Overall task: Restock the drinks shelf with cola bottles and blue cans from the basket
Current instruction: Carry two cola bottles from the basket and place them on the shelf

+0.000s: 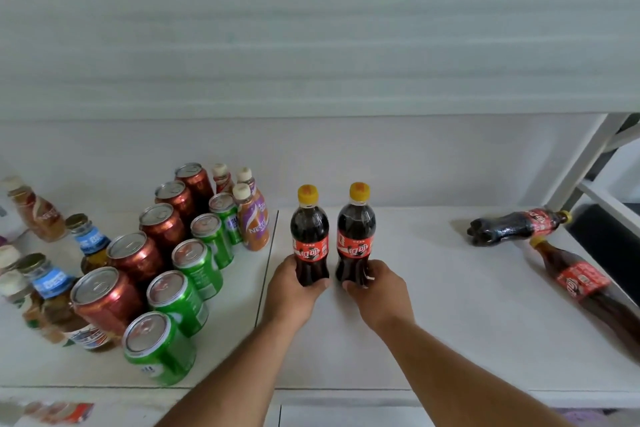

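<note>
A: Which step is in hand?

B: Two upright cola bottles are being set side by side on the white shelf. The left cola bottle is gripped low on its body by the left hand, fingers and thumb wrapped round the base. The right cola bottle is gripped the same way by the right hand. The bottles are just apart, yellow caps up, red labels facing out.

A: Are they fully seated?

B: It cannot be told for certain; the bases are hidden by the fingers. They appear to be at or very near the shelf surface.

A: What else is placed nearby?

B: To the left, rows of red cans and green cans are stood close together. To the right, two more cola bottles are seen lying on their sides: one well back, another near the shelf edge. No blue cans and no basket are shown.

A: What is called for next?

B: Probably both grips are to be released gently so neither bottle is tipped. After that, the lying bottles could be stood up, and the blue cans fetched.
</note>
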{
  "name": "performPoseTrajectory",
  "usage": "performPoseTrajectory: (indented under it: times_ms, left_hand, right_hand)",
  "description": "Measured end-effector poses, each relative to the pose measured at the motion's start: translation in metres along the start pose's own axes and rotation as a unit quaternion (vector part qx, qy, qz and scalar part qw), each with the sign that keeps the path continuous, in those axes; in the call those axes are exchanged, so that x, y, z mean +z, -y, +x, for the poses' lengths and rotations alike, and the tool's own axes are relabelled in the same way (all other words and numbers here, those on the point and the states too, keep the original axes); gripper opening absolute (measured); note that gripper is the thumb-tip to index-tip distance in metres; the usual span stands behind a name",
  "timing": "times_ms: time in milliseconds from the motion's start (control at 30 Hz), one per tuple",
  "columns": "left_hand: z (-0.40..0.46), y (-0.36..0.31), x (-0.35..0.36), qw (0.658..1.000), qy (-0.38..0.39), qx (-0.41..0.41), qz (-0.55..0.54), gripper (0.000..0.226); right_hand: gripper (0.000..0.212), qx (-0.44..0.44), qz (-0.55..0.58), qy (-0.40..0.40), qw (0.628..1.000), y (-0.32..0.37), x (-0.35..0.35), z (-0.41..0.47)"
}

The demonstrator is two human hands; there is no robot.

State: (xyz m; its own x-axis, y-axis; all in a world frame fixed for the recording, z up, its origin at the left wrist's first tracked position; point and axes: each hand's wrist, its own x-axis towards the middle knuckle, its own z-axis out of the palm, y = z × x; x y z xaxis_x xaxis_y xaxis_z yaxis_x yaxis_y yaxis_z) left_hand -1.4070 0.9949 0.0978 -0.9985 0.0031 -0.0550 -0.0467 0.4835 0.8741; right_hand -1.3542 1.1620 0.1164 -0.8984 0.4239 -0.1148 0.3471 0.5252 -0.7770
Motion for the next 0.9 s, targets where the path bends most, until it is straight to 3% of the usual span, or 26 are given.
performPoseTrajectory:
  times_ms: [667,900]
  left_hand:
    - [0.101,-0.03,0.004,0.997,0.027,0.005,0.066,0.048]
    - [0.078,-0.032,-0.003,0.996,0.035,-0.002,0.08,0.055]
  right_hand:
    - [0.025,0.027,-0.021,-0.003,0.999,0.038,0.012,0.094]
    - [0.054,0.039,-0.051,0.016,0.998,0.031,0.005,0.079]
